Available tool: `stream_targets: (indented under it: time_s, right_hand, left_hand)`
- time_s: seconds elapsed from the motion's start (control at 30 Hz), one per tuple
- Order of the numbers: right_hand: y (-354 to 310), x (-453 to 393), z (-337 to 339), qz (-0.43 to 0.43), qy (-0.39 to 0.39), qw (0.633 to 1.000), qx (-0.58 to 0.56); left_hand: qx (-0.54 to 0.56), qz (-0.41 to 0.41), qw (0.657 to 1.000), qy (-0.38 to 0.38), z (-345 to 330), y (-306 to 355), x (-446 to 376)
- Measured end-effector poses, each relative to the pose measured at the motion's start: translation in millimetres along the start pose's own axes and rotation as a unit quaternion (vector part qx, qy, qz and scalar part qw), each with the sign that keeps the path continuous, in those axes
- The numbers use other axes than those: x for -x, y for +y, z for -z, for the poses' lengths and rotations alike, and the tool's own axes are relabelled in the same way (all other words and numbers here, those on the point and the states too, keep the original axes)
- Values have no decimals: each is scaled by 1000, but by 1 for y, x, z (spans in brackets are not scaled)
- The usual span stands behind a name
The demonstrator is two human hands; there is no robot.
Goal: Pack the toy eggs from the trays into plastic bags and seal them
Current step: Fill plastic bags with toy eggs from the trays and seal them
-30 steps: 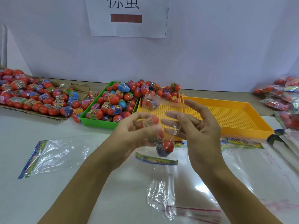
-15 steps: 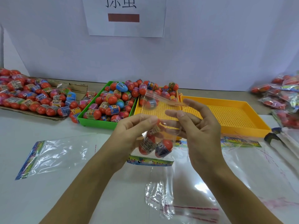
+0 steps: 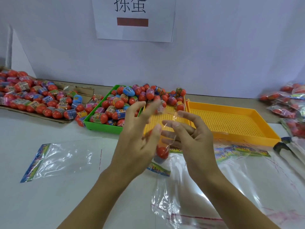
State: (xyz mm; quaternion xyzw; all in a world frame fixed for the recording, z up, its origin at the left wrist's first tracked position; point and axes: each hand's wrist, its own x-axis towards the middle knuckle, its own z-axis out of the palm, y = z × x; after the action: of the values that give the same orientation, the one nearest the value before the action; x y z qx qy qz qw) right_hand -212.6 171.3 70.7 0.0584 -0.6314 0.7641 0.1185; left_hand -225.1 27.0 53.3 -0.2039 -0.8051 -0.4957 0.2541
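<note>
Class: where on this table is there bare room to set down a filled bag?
Bare white table lies between the green tray and the empty bag; the right orange tray is empty. Right of the hands, bags crowd the tabletop.

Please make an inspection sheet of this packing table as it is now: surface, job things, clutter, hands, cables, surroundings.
Surface: white table, partly covered with clear film.
Job's things: green tray heaped with toy eggs; right orange tray holds no eggs; held bag with eggs inside hangs between the hands; empty bag lies flat at left.
Clutter: loose eggs on cardboard at far left; filled bags piled at right.
Hands: left hand fingers spread beside the bag top; right hand pinches the bag top.
Cables: nothing seen.
Surroundings: white wall with a paper sign.
</note>
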Motion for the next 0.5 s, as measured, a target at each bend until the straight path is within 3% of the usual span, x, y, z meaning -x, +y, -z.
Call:
stream_targets:
  time_s: [0.17, 0.5]
  right_hand:
    - [3, 1, -4, 3, -30, 999, 30]
    - [7, -5, -14, -11, -11, 1000, 27]
  left_hand:
    - [-67, 24, 997, -15, -5, -5, 4]
    - [-143, -28, 987, 75, -2, -11, -2]
